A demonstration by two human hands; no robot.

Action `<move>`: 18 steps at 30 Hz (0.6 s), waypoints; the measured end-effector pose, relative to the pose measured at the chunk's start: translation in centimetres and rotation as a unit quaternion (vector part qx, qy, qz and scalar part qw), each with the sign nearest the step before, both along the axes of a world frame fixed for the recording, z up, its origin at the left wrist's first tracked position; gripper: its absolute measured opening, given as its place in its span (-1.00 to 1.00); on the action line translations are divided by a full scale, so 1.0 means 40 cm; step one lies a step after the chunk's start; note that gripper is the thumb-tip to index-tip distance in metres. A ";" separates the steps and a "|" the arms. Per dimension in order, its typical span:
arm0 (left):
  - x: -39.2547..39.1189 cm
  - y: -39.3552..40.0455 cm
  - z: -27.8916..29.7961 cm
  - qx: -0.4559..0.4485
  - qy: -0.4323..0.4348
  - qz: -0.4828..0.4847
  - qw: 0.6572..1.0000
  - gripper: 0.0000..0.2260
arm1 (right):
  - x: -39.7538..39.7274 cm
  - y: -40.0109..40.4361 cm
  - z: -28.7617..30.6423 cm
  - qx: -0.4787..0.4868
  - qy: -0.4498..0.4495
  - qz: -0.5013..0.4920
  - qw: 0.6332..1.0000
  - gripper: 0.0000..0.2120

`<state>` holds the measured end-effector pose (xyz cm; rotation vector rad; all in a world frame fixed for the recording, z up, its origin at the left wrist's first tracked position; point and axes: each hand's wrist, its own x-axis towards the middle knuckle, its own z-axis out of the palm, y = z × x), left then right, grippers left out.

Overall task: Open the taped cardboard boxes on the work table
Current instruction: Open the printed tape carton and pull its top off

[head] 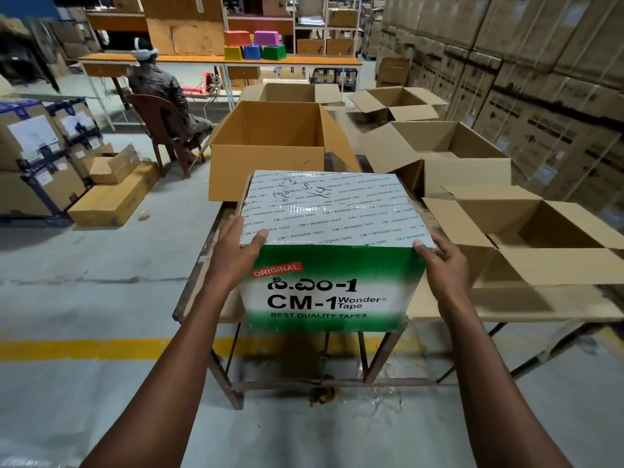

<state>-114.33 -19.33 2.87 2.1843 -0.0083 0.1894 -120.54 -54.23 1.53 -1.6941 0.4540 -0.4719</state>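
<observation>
Steel-framed work table (216, 309) carrying open corrugated cartons (435, 157). At near edge, glossy green-and-white taped box (332, 251), rectangular, top sealed in printed film. Left hand (236, 246) and right hand (442, 261) gripping upper near corners, thumbs on top, fingers wrapped round the sides.

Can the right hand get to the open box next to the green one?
Probably yes. The right hand grips the green box at its near right corner, and the open box sits just beside it with nothing between them. It would have to let go first.
</observation>
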 end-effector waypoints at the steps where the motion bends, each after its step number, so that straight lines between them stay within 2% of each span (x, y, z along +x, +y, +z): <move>1: -0.002 -0.003 0.001 0.022 -0.001 -0.003 1.000 -0.43 | -0.001 0.000 0.006 -0.024 0.005 -0.001 1.000 -0.57; 3: -0.003 -0.007 0.000 0.048 -0.005 -0.002 0.999 -0.42 | -0.003 -0.003 0.019 -0.069 0.014 -0.004 0.998 -0.58; 7: -0.002 -0.001 0.002 0.008 0.012 -0.018 1.000 -0.37 | 0.002 -0.009 0.030 -0.105 0.017 -0.017 0.994 -0.63; 9: -0.001 0.001 -0.001 -0.011 0.012 -0.022 1.000 -0.43 | 0.008 -0.011 0.036 -0.072 0.024 -0.029 0.997 -0.68; 12: -0.002 -0.001 0.003 -0.042 0.004 -0.026 0.999 -0.51 | 0.008 -0.019 0.053 0.053 0.015 -0.005 0.998 -0.77; 14: -0.004 -0.001 0.008 -0.090 -0.006 -0.033 0.995 -0.54 | 0.002 -0.028 0.062 0.113 0.002 0.016 0.993 -0.75; 18: -0.030 -0.013 0.031 -0.205 -0.053 0.012 0.977 -0.64 | -0.017 -0.034 0.059 0.152 -0.055 0.015 0.987 -0.83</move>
